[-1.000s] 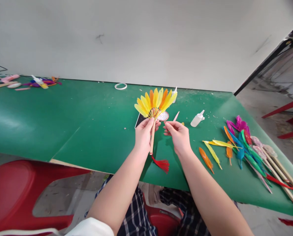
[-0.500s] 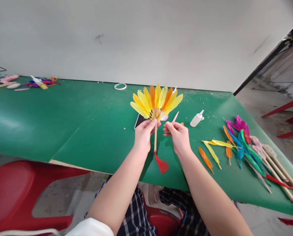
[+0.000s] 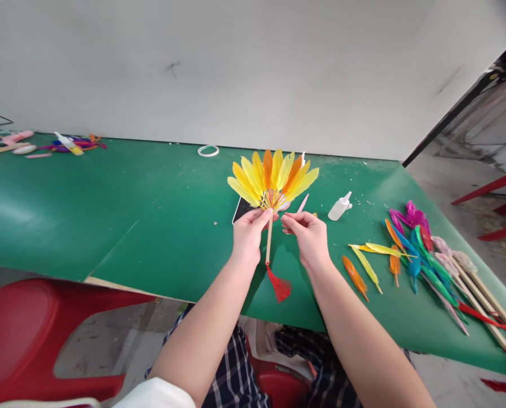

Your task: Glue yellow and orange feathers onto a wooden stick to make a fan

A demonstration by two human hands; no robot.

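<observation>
My left hand (image 3: 248,235) is closed on the wooden handle of a small feather fan (image 3: 273,178), held upright above the green table (image 3: 129,209). The fan spreads yellow and orange feathers, and a red tassel (image 3: 280,286) hangs from the handle's end. My right hand (image 3: 307,235) is beside the handle with its fingers pinched together near the fan's base; whatever they hold is too small to make out. A pink stick (image 3: 303,202) lies just beyond that hand.
A white glue bottle (image 3: 340,205) lies to the right. Loose coloured feathers (image 3: 409,249) and wooden sticks with tassels (image 3: 482,300) cover the right side. A dark card (image 3: 241,208) and a white ring (image 3: 208,150) lie farther back. More craft items (image 3: 66,143) at far left. Red chair (image 3: 35,334) lower left.
The fan has been turned from tilted to upright and raised slightly, its feathers now facing me more fully. The tassel swung under the handle. Both hands stay close together.
</observation>
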